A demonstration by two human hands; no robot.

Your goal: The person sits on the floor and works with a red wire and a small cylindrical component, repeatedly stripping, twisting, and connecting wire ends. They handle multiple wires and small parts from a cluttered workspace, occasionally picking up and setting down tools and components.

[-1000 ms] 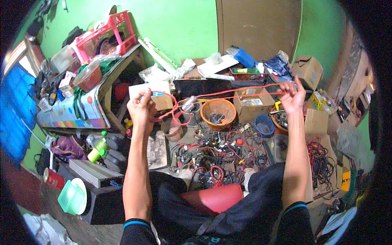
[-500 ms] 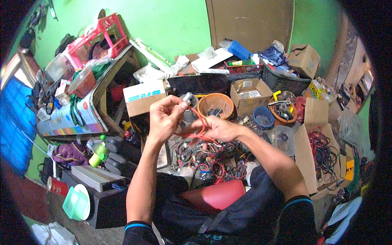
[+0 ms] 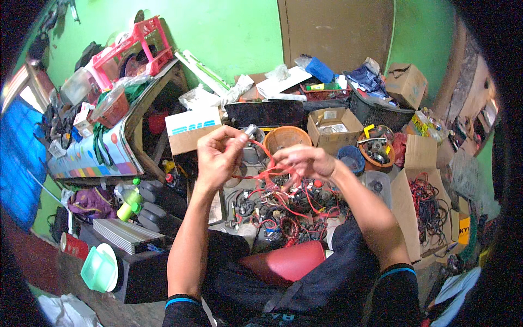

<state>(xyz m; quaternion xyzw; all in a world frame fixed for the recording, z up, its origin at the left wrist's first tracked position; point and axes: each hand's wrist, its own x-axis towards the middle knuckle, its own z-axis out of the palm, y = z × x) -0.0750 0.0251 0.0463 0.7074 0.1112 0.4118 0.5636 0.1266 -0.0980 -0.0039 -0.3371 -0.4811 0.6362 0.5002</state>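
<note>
A small silver metal cylinder [image 3: 250, 129] with red wire [image 3: 260, 146] running from it is pinched between the thumb and fingers of my left hand [image 3: 218, 155]. Loops of the wire hang below it and spread toward the right. Beside those loops is my right hand [image 3: 308, 162], its fingers bent and smeared by motion, so whether they grip the wire cannot be made out. Beneath both hands lies a heap of tangled wires and small dark parts [image 3: 289, 204].
Behind the heap stand an orange basin [image 3: 286, 139], an open cardboard box [image 3: 333, 128] and a blue bucket [image 3: 351, 158]. A carton of cables [image 3: 427, 204] sits at right, near a clear plastic tub [image 3: 378, 182]. A black box [image 3: 147, 275] stands at left; a red seat-like thing [image 3: 283, 264] is nearest me.
My right hand has shifted slightly right and lifted, its fingers loosening from the bunched wire, which now spreads into wider loops. My left hand still holds the silver cylinder in nearly the same place.
</note>
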